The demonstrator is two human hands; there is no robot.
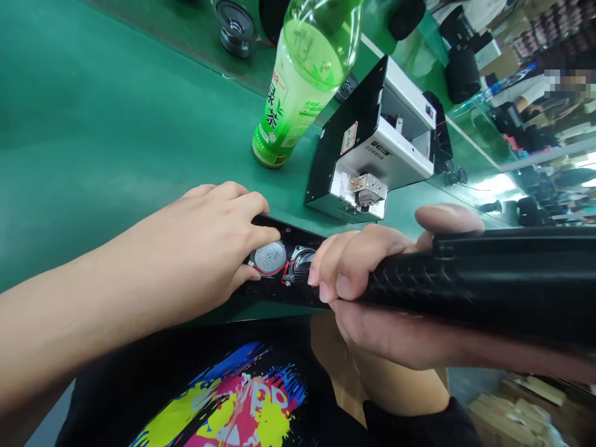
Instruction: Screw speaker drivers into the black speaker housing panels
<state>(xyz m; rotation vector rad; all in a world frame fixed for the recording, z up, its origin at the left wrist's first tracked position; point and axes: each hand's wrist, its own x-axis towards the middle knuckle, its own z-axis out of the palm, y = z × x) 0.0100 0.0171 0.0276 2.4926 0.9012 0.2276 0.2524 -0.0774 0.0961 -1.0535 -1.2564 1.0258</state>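
Observation:
My left hand (228, 239) grips the left end of a narrow black speaker housing (298, 297), its thumb and fingers around the edges. A grey round speaker magnet (270, 256) sits in the housing, with red wires beside it. Just right of it is a second, shiny-rimmed speaker (303, 253), partly covered by my right fingers. My right hand (356, 264) is closed around a long black ribbed object (503, 273), close to the camera, whose kind I cannot make out. Its front end is hidden by the fingers. Blurred skin runs beneath it to the right edge.
Behind the hands stand a green tea bottle (293, 93) and a silver-black machine (372, 143) marked WEIXIN. A loose speaker (235, 28) lies farther back on the green table (93, 124). Cardboard (516, 416) is at lower right. More black parts crowd the upper right.

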